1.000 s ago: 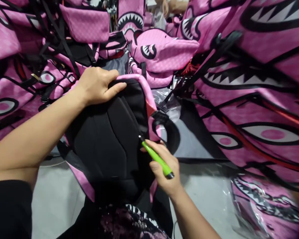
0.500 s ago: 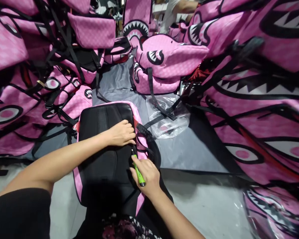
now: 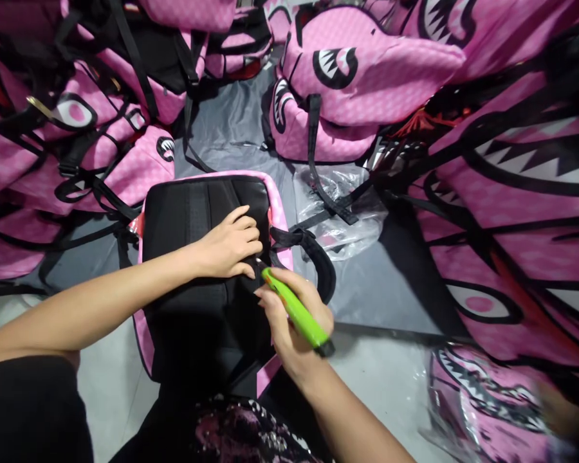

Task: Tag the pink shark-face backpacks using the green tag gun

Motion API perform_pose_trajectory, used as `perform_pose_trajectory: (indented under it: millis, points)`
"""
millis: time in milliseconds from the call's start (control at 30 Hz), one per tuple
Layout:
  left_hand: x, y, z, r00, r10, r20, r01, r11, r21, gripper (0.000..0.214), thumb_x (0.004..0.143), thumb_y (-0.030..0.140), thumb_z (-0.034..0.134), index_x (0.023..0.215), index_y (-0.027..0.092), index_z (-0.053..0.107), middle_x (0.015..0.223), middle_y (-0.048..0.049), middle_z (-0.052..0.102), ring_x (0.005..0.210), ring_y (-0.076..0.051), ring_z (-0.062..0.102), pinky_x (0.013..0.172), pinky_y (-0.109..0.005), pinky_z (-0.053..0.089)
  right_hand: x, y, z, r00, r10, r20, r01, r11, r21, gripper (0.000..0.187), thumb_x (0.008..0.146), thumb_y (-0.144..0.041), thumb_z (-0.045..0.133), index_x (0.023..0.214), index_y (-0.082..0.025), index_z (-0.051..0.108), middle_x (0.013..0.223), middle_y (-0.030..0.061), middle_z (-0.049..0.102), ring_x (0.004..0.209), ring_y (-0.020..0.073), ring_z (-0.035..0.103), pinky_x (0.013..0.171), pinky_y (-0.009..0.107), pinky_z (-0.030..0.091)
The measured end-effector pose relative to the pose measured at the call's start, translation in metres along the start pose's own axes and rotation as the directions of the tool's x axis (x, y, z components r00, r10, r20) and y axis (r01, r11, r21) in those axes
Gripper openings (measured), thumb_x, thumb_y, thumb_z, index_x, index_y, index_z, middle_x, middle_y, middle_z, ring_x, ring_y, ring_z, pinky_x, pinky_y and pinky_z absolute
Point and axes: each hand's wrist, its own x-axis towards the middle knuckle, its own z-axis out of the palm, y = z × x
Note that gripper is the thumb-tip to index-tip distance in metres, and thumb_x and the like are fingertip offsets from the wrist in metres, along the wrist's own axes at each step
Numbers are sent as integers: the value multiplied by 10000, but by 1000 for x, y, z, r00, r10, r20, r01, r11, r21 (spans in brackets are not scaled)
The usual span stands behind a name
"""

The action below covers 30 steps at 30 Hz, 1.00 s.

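The backpack (image 3: 193, 315) lies back panel up across the bench's (image 3: 381, 292) near edge, at 8 o'clock from view centre. The left hand (image 3: 234, 244) rests spread on the panel at 1 o'clock, grasping nothing. The right hand (image 3: 289, 337) grips a green tool (image 3: 296, 312); tip contact cannot be determined. A clear plastic bag (image 3: 359, 228) lies at the backpack's 2 o'clock.

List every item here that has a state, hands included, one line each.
Left hand: palm down on the backpack, fingers spread
Right hand: closed around the green tool
Green tool: gripped, tip by the left thumb
Backpack: lying, black panel up
Black strap: curved beside the backpack
Clear plastic bag: crumpled, strap across it
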Motion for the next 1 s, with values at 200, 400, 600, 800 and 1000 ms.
perform_pose_trajectory:
  millis: [200,400,600,800,1000]
  points:
    - [-18,9,4,990,53,-133,-50,998,30,290,863,444,667,876,155,645,956,-69,678,1061,-254,583,1181,-555,308,-1,31,25,903,379,-201,-357,924,137,282,871,-448,676,839,-172,629,738,2,638,609,149,630,582,312,566]
    - [-27,24,20,964,5,-264,1,1000,26,163,896,323,643,835,174,618,922,-34,689,1051,-218,599,1169,-498,360,-5,32,25,918,326,-225,-318,945,73,288,880,-452,658,809,-175,623,687,-4,623,555,137,603,545,299,549]
    - [-23,19,26,960,-17,-280,20,1000,8,126,909,229,586,798,179,618,897,-28,684,1019,-205,607,1181,-497,355,1,29,32,954,264,-140,-272,962,-35,247,891,-417,648,834,-177,638,692,-2,628,572,133,595,554,286,519]
    - [-25,21,30,960,-25,-280,34,999,27,165,933,215,533,793,187,616,884,-23,674,1008,-197,602,1172,-485,371,1,29,32,958,239,-160,-255,962,-93,215,904,-383,647,855,-174,642,728,7,629,589,137,597,563,295,504]
    - [-23,20,31,954,-25,-298,38,998,40,176,928,193,526,776,182,613,849,-24,667,969,-194,610,1143,-479,406,1,27,34,961,224,-163,-245,961,-127,227,914,-395,633,865,-173,637,731,12,631,582,132,590,566,298,511]
